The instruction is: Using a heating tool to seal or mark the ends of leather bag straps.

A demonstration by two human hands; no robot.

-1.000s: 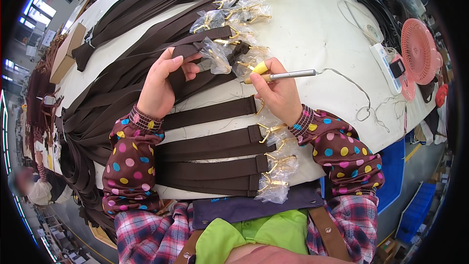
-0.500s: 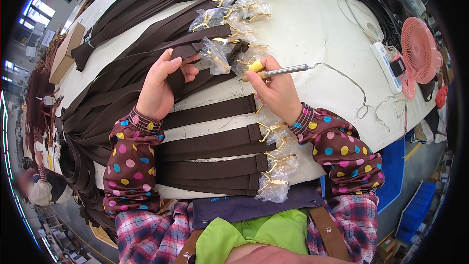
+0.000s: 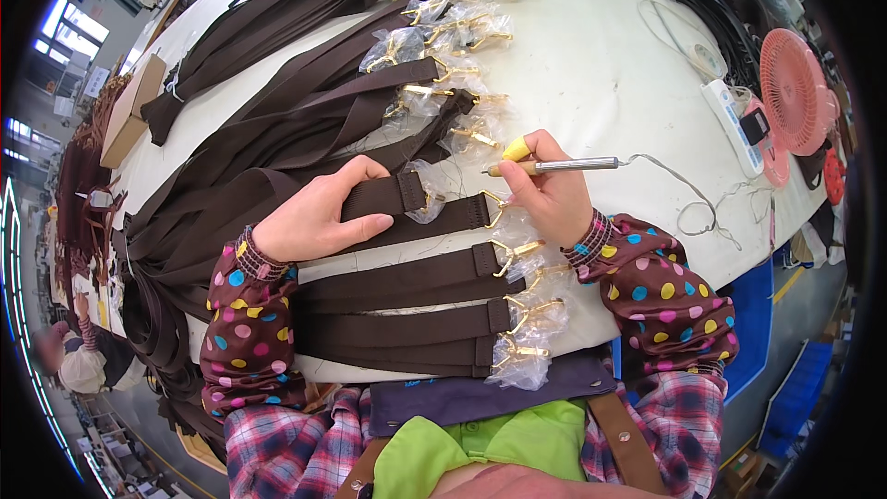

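Observation:
My left hand (image 3: 323, 212) is closed on a dark brown webbing strap (image 3: 379, 196), fingers above and thumb below, just behind its folded end. Clear plastic (image 3: 427, 194) wraps the metal fitting at that end. The strap lies over another strap in the row. To the right, my right hand (image 3: 547, 187) grips a corded pen-like tool (image 3: 577, 164) with a silver barrel and tan front part. Its tip points left, apart from the held strap's end. A yellow cover (image 3: 516, 149) sits on a finger of this hand.
Several brown straps (image 3: 397, 263) with gold hooks (image 3: 517, 249) fan across the white table (image 3: 601, 83). A grey cord (image 3: 684, 171) runs from the tool toward a white power strip (image 3: 733, 127) beside a pink fan (image 3: 793, 92). A cardboard box (image 3: 134, 111) stands far left.
My left hand has brought the strap nearer and laid it over the row. My right hand with the pen-like tool has moved slightly right and nearer, away from the plastic-wrapped hooks.

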